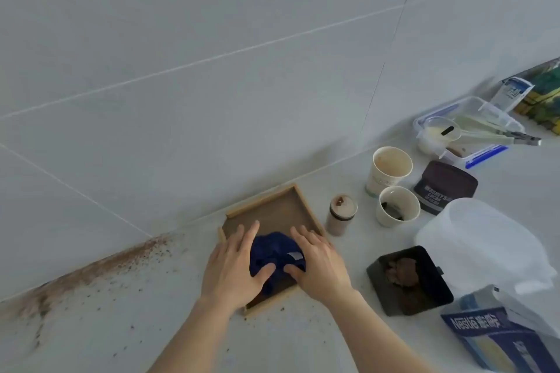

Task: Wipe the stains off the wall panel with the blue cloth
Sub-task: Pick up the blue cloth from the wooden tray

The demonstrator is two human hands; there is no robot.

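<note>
A crumpled dark blue cloth (274, 254) with a small grey label lies in a shallow wooden tray (274, 209) on the counter against the wall. My left hand (235, 266) rests on the cloth's left side and my right hand (318, 263) on its right side, both thumbs pressing on the fabric, fingers spread flat. Neither hand has lifted it. Brown powdery stains (100, 266) run along the bottom of the pale grey wall panel (212, 85) at the left and speckle the counter below.
To the right of the tray stand a small lidded jar (341, 215), two paper cups (391, 169) (398, 206), a dark cocoa tin (444, 186), a black tub of brown lumps (407, 278), a clear container (468, 127), a white jug (481, 239) and a blue carton (497, 333).
</note>
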